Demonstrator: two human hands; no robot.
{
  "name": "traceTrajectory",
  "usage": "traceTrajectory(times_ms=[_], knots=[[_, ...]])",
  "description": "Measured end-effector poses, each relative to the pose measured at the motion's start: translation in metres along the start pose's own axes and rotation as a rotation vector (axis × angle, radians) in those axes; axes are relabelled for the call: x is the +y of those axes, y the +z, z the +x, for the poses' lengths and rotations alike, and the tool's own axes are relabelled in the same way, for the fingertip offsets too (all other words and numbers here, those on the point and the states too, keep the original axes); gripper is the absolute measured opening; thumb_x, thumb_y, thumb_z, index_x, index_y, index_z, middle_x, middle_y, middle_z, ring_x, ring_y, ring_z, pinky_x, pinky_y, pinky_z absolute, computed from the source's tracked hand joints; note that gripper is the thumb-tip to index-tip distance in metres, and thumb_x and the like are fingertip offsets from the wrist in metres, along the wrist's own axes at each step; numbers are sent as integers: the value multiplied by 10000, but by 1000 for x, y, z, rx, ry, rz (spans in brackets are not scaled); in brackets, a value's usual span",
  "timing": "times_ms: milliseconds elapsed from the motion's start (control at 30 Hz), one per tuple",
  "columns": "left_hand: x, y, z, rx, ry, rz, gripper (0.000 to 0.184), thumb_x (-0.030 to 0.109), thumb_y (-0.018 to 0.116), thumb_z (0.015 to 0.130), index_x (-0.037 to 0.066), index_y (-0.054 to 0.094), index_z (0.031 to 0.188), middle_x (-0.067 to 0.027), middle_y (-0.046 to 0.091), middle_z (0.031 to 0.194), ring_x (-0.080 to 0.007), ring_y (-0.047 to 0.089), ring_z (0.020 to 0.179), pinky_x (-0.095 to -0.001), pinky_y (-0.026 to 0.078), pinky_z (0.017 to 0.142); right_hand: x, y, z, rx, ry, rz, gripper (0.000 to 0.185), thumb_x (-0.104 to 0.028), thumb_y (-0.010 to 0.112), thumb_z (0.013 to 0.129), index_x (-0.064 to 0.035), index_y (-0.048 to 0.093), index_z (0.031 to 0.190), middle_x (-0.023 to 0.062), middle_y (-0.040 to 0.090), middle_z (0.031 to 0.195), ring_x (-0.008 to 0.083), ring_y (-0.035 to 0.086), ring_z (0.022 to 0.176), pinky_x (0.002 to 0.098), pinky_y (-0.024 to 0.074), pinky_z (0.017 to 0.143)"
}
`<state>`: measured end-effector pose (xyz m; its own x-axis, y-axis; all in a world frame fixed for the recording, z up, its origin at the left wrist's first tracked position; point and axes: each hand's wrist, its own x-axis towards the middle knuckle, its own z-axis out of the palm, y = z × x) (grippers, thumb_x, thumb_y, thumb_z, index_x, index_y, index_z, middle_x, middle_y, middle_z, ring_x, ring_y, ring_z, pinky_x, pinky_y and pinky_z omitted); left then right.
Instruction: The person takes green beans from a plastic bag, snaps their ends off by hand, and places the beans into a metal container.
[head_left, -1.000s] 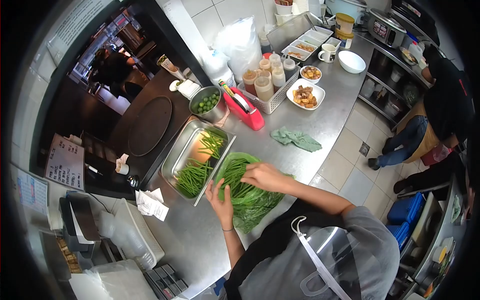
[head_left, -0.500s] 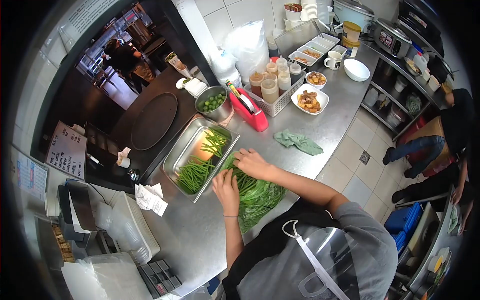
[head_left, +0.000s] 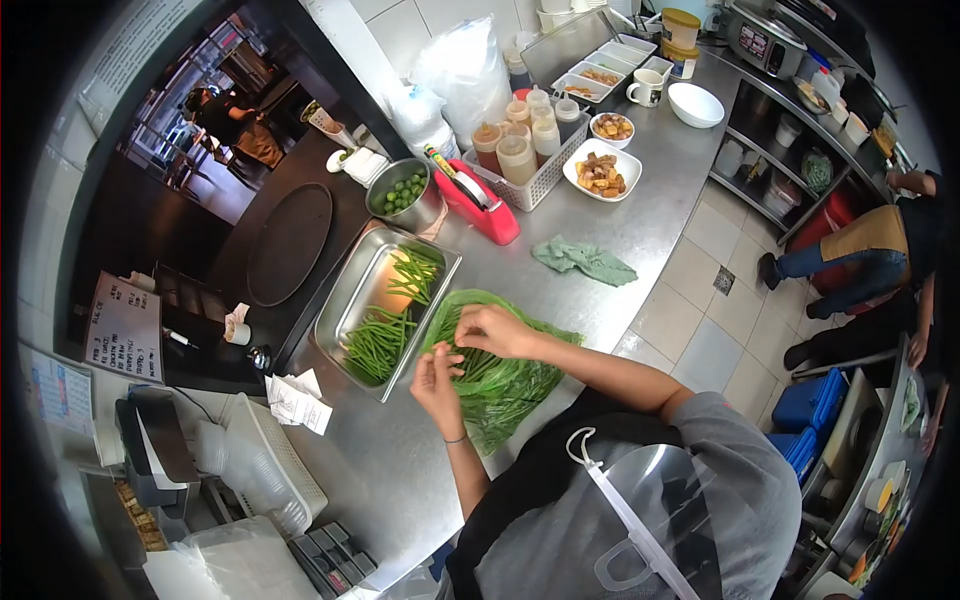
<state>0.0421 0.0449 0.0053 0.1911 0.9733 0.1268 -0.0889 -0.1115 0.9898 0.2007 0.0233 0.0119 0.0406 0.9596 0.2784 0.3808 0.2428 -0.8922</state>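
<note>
My left hand [head_left: 437, 385] and my right hand [head_left: 495, 332] are close together above an open green plastic bag [head_left: 515, 408]. Long green beans [head_left: 484, 368] lie inside the bag. Both hands have their fingertips pinched together, almost meeting; whatever is between them is too small to make out. Left of the bag, a steel tray [head_left: 330, 318] contains two bunches of cut green beans [head_left: 378, 343], one near and one far. The bag's upper left edge lies beside the tray.
Behind the tray stand a steel pot of green limes [head_left: 405, 192] and a red tape dispenser [head_left: 485, 207]. A green cloth [head_left: 583, 260] and a bowl of food [head_left: 602, 177] lie to the right. Paper slips [head_left: 298, 402] are at left. Another person [head_left: 868, 245] stands at far right.
My hands have lifted off the bag's edge and now pinch above it. The bag's mouth has opened wider, showing more beans. The view has shifted slightly.
</note>
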Motion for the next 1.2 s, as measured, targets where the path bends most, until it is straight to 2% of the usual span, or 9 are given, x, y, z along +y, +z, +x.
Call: traceTrajectory(times_ms=[67,200,367,600,867,933,967,1033,1200], knots=[[-2,-12,2,6,-34,-34,161,105,547,917,-46,602,910,-131,643,946,-135,641,698,-217,488,511,24,7,-5,-84,-117,-501,106,-139,652,762,-73,675,842,77,594,817,280,601,833,395,480,705],[11,-12,-5,45,-105,-176,171,134,531,928,-28,587,935,-145,645,973,-147,643,731,-225,504,564,32,16,-15,-47,-139,-526,125,-138,648,768,-86,691,872,78,614,868,285,590,895,400,476,727],[13,-15,-12,136,-116,-398,170,148,516,938,5,550,1022,-151,629,1033,-148,630,805,-238,522,659,24,2,-9,-345,85,33,155,-120,654,789,-19,673,906,90,656,813,223,628,775,334,483,712],[2,-30,-16,174,-137,-706,190,168,508,943,17,532,1058,-161,594,1122,-159,607,926,-252,519,805,27,2,-3,-118,103,319,104,-129,656,819,-26,653,835,12,631,743,88,562,694,254,463,671],[-19,-54,-18,75,-275,-1234,175,153,497,946,36,537,1069,-142,610,1084,-155,600,959,-246,515,827,-3,-13,5,-217,188,870,138,-172,600,877,-38,629,886,15,613,812,120,568,753,244,451,722],[-7,-50,-21,27,-242,-1080,170,173,502,947,54,550,1058,-81,634,943,-116,591,853,-199,494,735,5,-10,5,-243,234,100,139,-210,621,839,-75,657,850,46,624,870,197,581,852,336,445,779],[0,-47,-23,27,-239,-1081,170,173,502,947,54,550,1058,-81,634,943,-116,591,853,-199,494,735,9,-7,2,-244,232,98,139,-210,621,839,-75,657,850,46,624,870,197,581,852,336,445,779],[15,-37,-26,110,-195,-584,162,178,498,953,62,554,1051,-1,576,758,-71,523,673,-184,431,600,17,5,-11,-211,-9,-598,131,-234,627,794,-113,678,801,56,614,937,262,543,976,445,389,848],[7,-26,-22,46,-96,43,126,133,563,910,38,610,977,31,490,681,-72,431,577,-219,371,548,18,14,-12,-272,-107,-770,88,-208,630,768,-126,652,745,20,594,919,249,509,1006,460,342,869]])
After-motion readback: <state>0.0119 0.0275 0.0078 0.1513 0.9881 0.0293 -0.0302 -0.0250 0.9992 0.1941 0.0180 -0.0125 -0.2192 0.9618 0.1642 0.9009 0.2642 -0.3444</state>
